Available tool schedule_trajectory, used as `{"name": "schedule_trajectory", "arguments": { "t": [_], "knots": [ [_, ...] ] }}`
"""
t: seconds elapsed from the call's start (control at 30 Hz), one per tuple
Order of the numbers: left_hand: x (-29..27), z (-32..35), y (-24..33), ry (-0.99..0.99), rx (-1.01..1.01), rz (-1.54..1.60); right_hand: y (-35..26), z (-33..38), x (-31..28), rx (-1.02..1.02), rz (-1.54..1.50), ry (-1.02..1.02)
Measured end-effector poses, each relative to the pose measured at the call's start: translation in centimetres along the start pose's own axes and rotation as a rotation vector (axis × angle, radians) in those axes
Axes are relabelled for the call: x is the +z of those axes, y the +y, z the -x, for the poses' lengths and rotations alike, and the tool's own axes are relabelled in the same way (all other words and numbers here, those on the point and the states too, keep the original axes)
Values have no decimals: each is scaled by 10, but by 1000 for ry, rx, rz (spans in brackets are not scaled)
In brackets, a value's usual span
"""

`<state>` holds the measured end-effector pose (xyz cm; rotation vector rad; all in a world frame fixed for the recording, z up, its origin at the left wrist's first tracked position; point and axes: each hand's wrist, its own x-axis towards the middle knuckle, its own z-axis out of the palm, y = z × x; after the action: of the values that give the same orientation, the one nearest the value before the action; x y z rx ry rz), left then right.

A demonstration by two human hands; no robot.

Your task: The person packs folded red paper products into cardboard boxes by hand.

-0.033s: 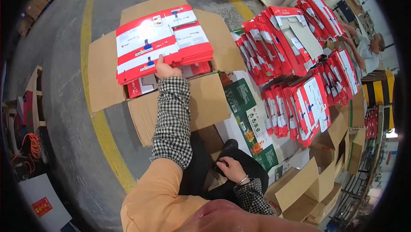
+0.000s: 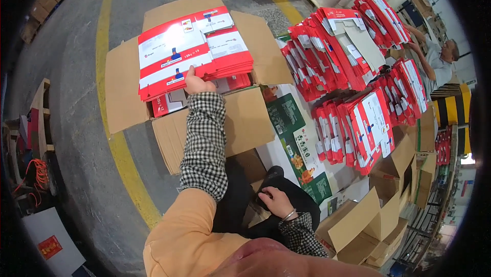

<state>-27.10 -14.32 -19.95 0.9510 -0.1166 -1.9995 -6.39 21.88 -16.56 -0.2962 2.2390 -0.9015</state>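
My left hand [image 2: 197, 82] grips the near edge of a stack of flat red-and-white cartons [image 2: 163, 44], its thumb on top and its other fingers hidden beneath. The stack lies over the mouth of an open brown cardboard box [image 2: 240, 118] with spread flaps. Below the stack, more red cartons [image 2: 169, 101] show inside the box. Lower down, my right hand [image 2: 276, 202] rests on my dark trouser leg, holding nothing, with its fingers loosely bent and apart.
Several bundles of folded red-and-white cartons [image 2: 332, 54] stand to the right on printed green-and-white sheets [image 2: 302, 149]. Open empty boxes [image 2: 365, 221] sit at lower right. A person [image 2: 434, 62] works at the far right. A wooden pallet [image 2: 41, 108] stands at left beside an orange cord [image 2: 38, 175].
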Motion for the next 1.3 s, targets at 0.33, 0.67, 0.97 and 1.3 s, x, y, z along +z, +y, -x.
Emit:
{"name": "schedule_trajectory", "arguments": {
  "t": [0.33, 0.67, 0.97, 1.3],
  "knots": [
    [-39, 54, 75, -306, -350, -505, 13, -5, 1, 4, -76, -75],
    [-80, -96, 215, -17, 791, -1441, -85, -179, -77, -373, -349, 378],
    [-99, -62, 198, -403, 576, -1306, -148, -319, -29, -369, -240, 559],
    [-26, -168, 248, -420, 375, -1567, -198, -329, -65, -305, -406, 423]
  ]
}}
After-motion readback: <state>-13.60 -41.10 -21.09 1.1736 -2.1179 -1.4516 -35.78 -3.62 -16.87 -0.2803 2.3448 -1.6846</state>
